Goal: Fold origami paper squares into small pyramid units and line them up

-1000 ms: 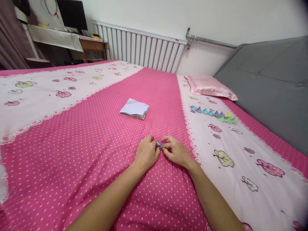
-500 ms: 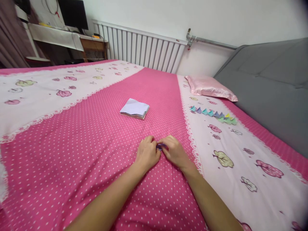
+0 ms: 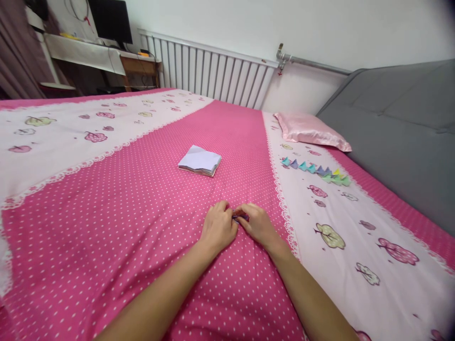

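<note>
Close together over the pink dotted bedspread (image 3: 149,189), my left hand (image 3: 219,223) and my right hand (image 3: 256,223) both pinch a small piece of purple paper (image 3: 235,218). Fingers cover most of the paper, so its folded shape cannot be made out. Just beyond my hands lies a stack of square paper sheets (image 3: 200,159), pale lilac on top. To the right, a row of small folded paper pieces (image 3: 312,168) in blue, purple, yellow and green rests on the bedspread's white printed band.
A pink satin pillow (image 3: 313,129) lies at the far right, against a grey padded headboard (image 3: 394,113). Behind the bed stand a white radiator (image 3: 209,66) and a desk (image 3: 85,57) with a black monitor (image 3: 111,21).
My fingers have shifted slightly around the purple paper, and less of it shows now. The paper stack and the row of folded pieces stay where they were.
</note>
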`<state>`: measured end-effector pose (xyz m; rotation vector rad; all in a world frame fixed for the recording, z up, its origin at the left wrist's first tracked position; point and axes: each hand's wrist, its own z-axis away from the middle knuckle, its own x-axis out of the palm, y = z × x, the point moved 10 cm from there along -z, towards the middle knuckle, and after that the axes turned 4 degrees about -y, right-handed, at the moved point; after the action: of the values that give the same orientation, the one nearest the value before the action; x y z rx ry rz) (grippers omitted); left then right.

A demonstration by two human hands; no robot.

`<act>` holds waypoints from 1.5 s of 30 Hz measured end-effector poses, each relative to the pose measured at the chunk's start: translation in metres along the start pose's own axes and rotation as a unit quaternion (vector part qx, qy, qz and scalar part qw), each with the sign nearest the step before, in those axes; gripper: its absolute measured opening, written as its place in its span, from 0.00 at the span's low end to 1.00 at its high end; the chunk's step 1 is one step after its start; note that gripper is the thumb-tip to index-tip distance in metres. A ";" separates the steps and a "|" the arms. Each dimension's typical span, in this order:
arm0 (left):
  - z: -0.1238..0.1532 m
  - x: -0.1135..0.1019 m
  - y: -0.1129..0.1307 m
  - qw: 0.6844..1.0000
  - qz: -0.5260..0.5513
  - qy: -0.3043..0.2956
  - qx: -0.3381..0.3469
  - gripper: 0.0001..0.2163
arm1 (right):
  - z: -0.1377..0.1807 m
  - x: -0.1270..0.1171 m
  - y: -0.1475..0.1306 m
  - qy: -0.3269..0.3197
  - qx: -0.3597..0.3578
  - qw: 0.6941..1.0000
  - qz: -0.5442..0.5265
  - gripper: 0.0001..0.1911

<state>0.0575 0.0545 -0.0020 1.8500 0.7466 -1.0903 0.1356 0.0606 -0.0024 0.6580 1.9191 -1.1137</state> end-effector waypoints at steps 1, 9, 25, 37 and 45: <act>0.000 -0.001 0.000 1.000 0.011 0.003 0.000 0.10 | 0.000 0.000 0.000 0.003 0.003 1.000 0.006 0.07; 0.002 -0.017 -0.001 0.971 0.221 0.094 0.018 0.17 | 0.007 -0.027 0.006 0.121 0.070 0.988 -0.061 0.10; -0.003 0.042 -0.002 0.555 0.820 0.004 -0.144 0.15 | 0.010 -0.022 0.000 0.137 0.108 0.967 -0.185 0.09; 0.004 0.045 -0.005 0.572 0.801 0.012 -0.176 0.16 | 0.010 -0.022 -0.017 0.099 0.077 0.992 0.003 0.08; 0.005 0.042 -0.004 0.626 0.765 0.011 -0.150 0.17 | 0.010 -0.026 -0.023 0.112 0.049 0.988 0.094 0.07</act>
<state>0.0708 0.0550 -0.0419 1.4040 -0.6867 0.2282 0.1359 0.0393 0.0269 1.0347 1.9501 -1.0561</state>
